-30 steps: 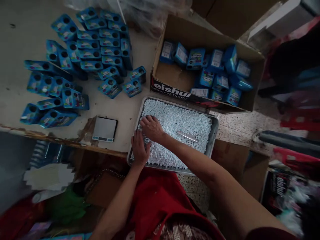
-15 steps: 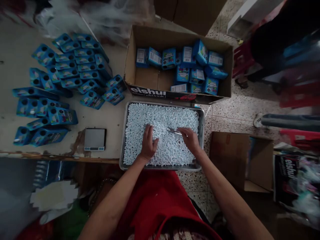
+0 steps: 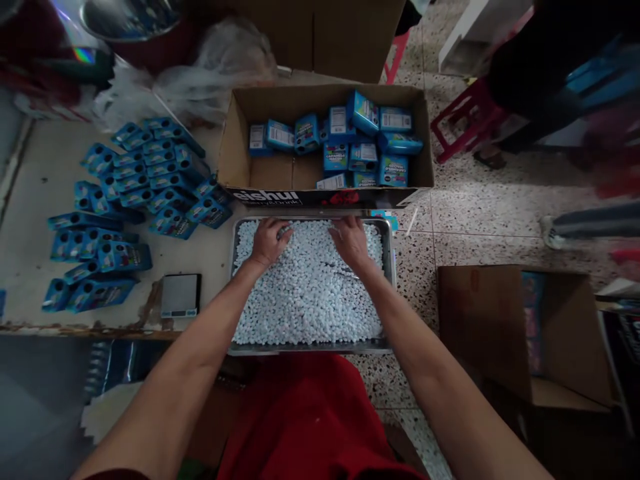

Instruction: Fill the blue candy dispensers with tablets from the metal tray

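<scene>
**Ana:** Head camera, and both bare hands are in the metal tray (image 3: 391, 267)! The left hand (image 3: 268, 243) is at its far left part, fingers bent, thumb standing apart, a modest gap between them.

**Ben:** And the right hand (image 3: 351, 243)?

**Ana:** Across from it, near the far rim, partly open, fingers bent down into the pale pellets (image 3: 305, 303). Whether either palm traps any pellets, I cannot tell.

**Ben:** So where do those pellets lie?

**Ana:** Spread over nearly the whole tray, between the hands and well down towards the red apron (image 3: 310, 413). Just beyond the far rim, a cardboard box (image 3: 265, 175) holds blue packets (image 3: 335, 157), some upright, some tilted, bunched mostly to its right.

**Ben:** Over to the left now!

**Ana:** A crowd of blue cartons (image 3: 120, 257) on the table (image 3: 30, 283), round dark holes showing in many of them. Nearer the table's edge, between them and the tray, sits a small scale (image 3: 180, 293), nothing on its plate.

**Ben:** Right flank?

**Ana:** An open brown box (image 3: 480, 320) beside the tray, well apart, and a pink stool (image 3: 467, 127) farther off on the speckled floor (image 3: 480, 207).
</scene>
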`<state>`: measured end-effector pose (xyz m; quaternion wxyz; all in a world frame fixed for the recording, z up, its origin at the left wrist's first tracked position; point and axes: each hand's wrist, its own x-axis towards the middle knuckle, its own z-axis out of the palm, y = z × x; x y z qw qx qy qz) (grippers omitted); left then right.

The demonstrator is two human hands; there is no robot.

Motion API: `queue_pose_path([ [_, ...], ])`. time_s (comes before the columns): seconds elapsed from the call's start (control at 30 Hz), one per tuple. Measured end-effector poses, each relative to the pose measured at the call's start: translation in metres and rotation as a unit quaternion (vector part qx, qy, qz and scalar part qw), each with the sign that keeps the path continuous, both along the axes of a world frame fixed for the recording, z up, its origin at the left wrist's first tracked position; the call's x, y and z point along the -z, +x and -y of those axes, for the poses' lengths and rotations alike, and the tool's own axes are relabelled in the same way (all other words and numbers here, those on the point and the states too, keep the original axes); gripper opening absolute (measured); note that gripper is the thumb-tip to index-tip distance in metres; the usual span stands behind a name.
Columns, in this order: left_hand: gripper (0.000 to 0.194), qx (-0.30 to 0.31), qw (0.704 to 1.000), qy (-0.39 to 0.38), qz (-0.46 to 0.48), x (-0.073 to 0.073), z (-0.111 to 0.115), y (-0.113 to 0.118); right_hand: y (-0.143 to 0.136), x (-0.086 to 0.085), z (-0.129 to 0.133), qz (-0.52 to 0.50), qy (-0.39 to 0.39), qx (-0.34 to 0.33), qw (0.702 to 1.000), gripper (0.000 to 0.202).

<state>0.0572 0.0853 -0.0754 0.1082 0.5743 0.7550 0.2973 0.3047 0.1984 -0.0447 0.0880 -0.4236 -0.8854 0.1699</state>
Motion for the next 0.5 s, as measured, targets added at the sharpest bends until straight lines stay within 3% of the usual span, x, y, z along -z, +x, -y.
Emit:
queue_pose_path([
  [0.1,0.022,-0.016,1.0,-0.02,-0.014,0.011,-0.008,0.012,-0.028,0.008,0.006,0.04,-0.004,0.004,0.999,0.038],
  [0.2,0.019,-0.012,0.999,-0.051,-0.011,0.012,0.002,0.029,-0.036,0.011,0.028,0.068,-0.018,-0.009,0.997,0.039],
  [0.4,0.026,-0.004,0.997,-0.077,0.013,-0.003,0.056,0.056,-0.02,-0.013,0.083,0.03,-0.062,-0.088,0.994,0.029],
  [0.5,0.033,0.018,0.997,-0.068,0.023,-0.021,0.09,0.069,-0.008,-0.03,0.089,0.005,-0.066,-0.099,0.993,0.031],
])
